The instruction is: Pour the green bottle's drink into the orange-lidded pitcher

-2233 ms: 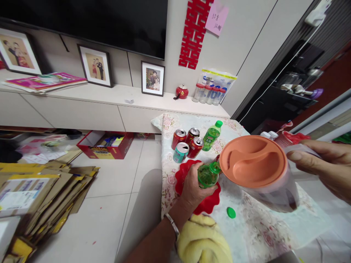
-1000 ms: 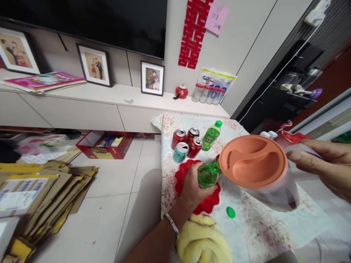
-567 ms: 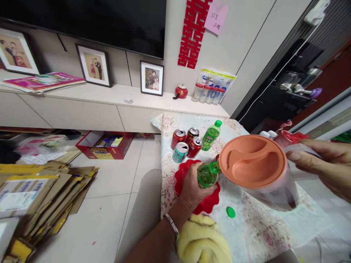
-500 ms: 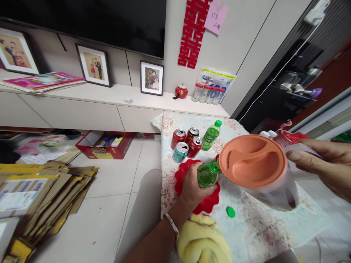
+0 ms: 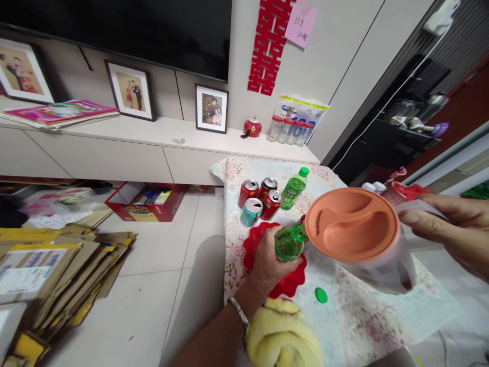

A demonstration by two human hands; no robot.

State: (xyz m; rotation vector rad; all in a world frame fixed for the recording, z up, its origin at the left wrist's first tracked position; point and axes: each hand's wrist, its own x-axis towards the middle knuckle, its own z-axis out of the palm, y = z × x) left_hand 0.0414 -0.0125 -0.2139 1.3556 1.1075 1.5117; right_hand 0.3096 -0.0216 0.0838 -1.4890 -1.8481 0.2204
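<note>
My left hand (image 5: pixel 269 260) is wrapped round an uncapped green plastic bottle (image 5: pixel 289 245) over a red scalloped dish (image 5: pixel 296 280). In my right hand (image 5: pixel 451 224) is the handle of a clear pitcher (image 5: pixel 385 270) with an orange lid (image 5: pixel 351 224). The pitcher is tilted, its lid's edge close to the bottle's mouth, and some dark liquid shows low in it. Whether liquid is flowing between them I cannot tell. A loose green cap (image 5: pixel 321 295) lies on the tablecloth. Below the dish is a rolled yellow cloth (image 5: pixel 284 336).
Several drink cans (image 5: pixel 251 212) and a capped green bottle (image 5: pixel 295 188) stand behind the dish on the floral tablecloth (image 5: pixel 237 239). A white ledge (image 5: pixel 164 133) holds photo frames and red-lidded jars (image 5: pixel 290 131). Flattened cardboard (image 5: pixel 72 275) and a red box (image 5: pixel 148 206) lie on the floor.
</note>
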